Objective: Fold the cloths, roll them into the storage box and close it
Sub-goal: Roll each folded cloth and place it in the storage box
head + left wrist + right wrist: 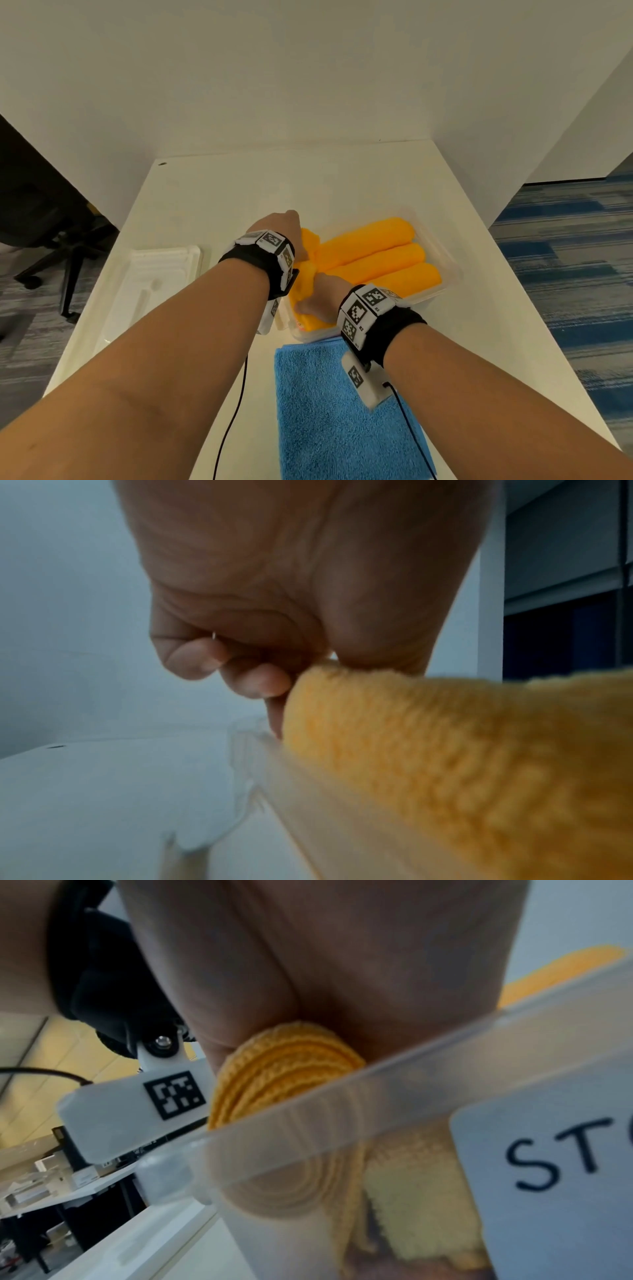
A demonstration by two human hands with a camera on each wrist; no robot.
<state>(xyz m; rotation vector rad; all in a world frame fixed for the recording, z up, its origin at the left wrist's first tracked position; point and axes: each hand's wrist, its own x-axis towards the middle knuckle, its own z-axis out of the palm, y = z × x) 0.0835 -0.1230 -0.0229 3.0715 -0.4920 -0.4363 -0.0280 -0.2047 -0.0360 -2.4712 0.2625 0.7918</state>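
You face a white table [212, 192] pushed into a corner of plain white partition walls [239, 75]. To your left a black office chair [51, 240] on castors stands on grey carpet [20, 342]. To your right the floor is blue striped carpet [565, 257]. The right wrist view shows another white desk [68, 1191] with small boxes beneath a panelled ceiling [68, 1047].

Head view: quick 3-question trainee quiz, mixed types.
1. True or false: the white plastic lid sits on the clear plastic storage box.
2. Rolled orange cloths lying free of the hands in the box: A) one B) three C) five
3. Which cloth lies flat on the white table?

Key: 1 false, it lies left of the box. 2 B; both hands grip a further orange roll. 3 the blue terry cloth.
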